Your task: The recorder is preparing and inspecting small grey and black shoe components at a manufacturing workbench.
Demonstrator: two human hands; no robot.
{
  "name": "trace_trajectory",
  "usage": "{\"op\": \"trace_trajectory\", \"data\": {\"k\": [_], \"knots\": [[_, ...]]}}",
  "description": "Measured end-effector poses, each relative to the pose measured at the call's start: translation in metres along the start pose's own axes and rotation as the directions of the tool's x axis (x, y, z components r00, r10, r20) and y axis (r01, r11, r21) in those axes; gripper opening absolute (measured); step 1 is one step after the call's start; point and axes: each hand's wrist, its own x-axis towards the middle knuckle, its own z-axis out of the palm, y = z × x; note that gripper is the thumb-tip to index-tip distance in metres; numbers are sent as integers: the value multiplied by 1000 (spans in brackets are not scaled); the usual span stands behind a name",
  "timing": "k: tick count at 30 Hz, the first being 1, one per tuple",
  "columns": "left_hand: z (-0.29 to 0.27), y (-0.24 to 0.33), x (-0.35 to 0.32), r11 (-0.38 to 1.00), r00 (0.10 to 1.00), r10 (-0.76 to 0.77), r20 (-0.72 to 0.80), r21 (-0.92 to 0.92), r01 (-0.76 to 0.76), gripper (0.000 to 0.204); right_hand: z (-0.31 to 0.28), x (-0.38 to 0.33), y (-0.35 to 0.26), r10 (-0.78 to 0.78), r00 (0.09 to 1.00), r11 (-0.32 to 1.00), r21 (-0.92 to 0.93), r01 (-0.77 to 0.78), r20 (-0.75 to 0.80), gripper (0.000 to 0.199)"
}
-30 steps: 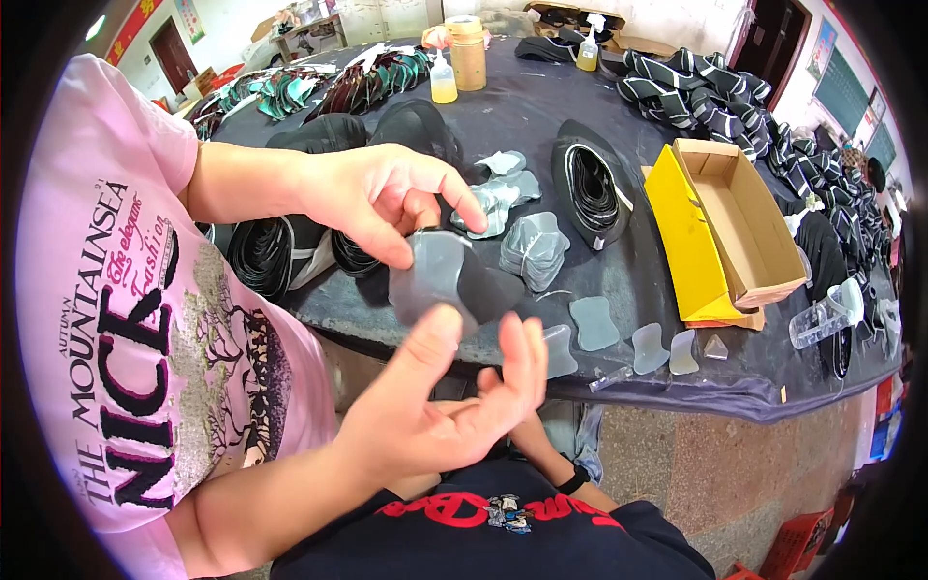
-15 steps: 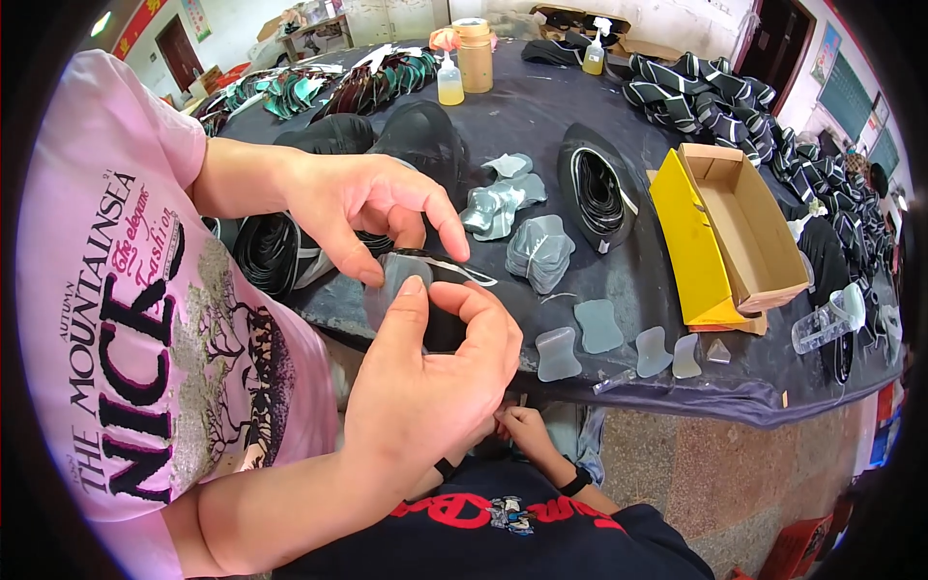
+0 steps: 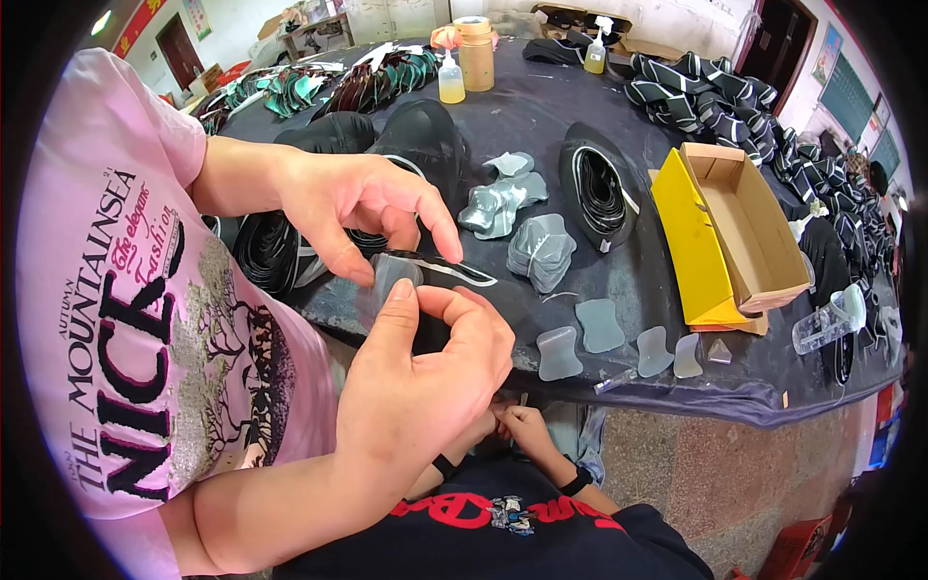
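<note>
Presently, by label:
Left hand (image 3: 362,208): closed on the grey translucent pad (image 3: 384,280), pinched by thumb and forefinger.
Right hand (image 3: 425,372): thumb pressed onto the same pad.
Pad's place: held above the dark table's (image 3: 541,116) near edge.
Nearby: yellow box (image 3: 730,232) at the right.

The right hand (image 3: 425,387), open with spread fingers a second ago, now pinches the translucent grey pad (image 3: 387,275) against the black shoe piece (image 3: 440,269). The left hand (image 3: 362,208) now grips both from above.
</note>
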Motion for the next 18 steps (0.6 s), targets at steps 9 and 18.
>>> {"op": "trace_trajectory", "data": {"k": [9, 18], "knots": [[6, 1, -1, 966, 966, -240, -100, -124, 227, 11, 0, 0, 0, -3, 1000, 1000, 21, 3, 0, 32], [18, 4, -4, 530, 791, -607, -71, -778, 337, 24, 0, 0, 2, -5, 1000, 1000, 15, 5, 3, 33]]}}
